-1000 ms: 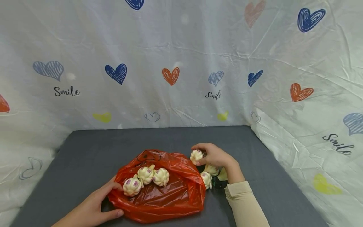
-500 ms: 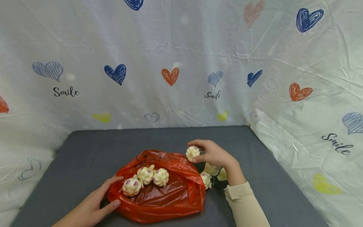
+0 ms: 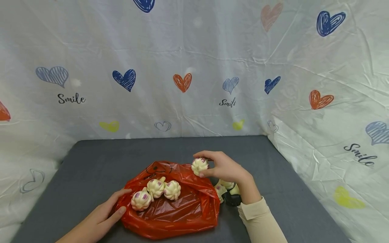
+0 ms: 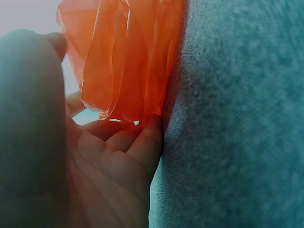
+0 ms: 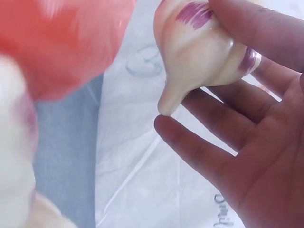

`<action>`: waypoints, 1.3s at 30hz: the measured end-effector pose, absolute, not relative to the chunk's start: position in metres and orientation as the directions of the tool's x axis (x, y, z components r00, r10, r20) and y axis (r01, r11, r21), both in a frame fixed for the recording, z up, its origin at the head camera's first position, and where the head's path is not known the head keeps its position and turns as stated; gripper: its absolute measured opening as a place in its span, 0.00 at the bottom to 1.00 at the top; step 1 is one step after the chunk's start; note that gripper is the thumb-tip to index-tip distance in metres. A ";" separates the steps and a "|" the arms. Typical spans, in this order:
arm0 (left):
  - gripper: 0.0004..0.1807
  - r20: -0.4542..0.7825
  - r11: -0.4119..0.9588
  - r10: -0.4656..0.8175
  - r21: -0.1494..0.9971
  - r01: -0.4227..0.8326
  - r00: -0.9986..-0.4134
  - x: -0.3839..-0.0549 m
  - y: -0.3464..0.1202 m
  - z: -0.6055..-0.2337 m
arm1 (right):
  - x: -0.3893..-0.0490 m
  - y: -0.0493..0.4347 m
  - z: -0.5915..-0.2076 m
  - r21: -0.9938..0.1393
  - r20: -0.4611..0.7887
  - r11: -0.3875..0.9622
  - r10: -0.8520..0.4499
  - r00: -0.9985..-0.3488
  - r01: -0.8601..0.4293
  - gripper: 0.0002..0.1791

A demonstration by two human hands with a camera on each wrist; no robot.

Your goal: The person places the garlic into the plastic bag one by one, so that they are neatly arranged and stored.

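Near the far right edge of a red plastic bag (image 3: 179,216), the person's right hand (image 3: 223,165) holds one garlic bulb (image 3: 199,166), raised and apart from the others. Its thumb and fingers are closed upon this bulb from opposite sides, and the right wrist view shows purple streaks on the pale surface and a short stem which points downward. In the same view a gap is visible between the bulb and the red plastic.

The left hand (image 3: 104,209) is at the left edge of the bag, with the thumb set apart from the forefinger. Its fingers are partly bent and touch the plastic, but I cannot tell if they pinch it.

Inside the open mouth of the bag, toward its left side, three garlic bulbs (image 3: 156,187) lie close together. Just beside the right side of the bag are further garlic bulbs (image 3: 220,192), together with a dark object (image 3: 232,199), partly hidden by the right wrist. All this rests upon a grey table (image 3: 100,162).
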State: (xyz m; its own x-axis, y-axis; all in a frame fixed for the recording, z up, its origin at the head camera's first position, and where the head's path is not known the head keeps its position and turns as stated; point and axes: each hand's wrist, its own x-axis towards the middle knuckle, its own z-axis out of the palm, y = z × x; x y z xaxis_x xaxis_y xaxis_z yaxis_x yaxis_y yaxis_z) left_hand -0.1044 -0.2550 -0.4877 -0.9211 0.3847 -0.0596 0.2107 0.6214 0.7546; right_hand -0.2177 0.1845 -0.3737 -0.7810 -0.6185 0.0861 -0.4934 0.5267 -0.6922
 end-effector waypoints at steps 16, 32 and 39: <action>0.26 -0.085 0.601 0.317 0.789 0.130 -0.945 -0.102 -0.256 -0.484 | -0.207 0.149 -0.374 -0.673 0.073 0.444 -0.757 -0.650 -0.592 0.32; 0.23 -0.055 0.620 0.284 0.772 0.140 -0.957 -0.103 -0.253 -0.484 | -0.208 0.139 -0.388 -0.644 -0.005 0.440 -0.820 -0.572 -0.626 0.33; 0.20 -0.031 0.638 0.263 0.755 0.150 -0.964 -0.102 -0.249 -0.487 | -0.210 0.138 -0.394 -0.632 -0.028 0.464 -0.815 -0.579 -0.621 0.33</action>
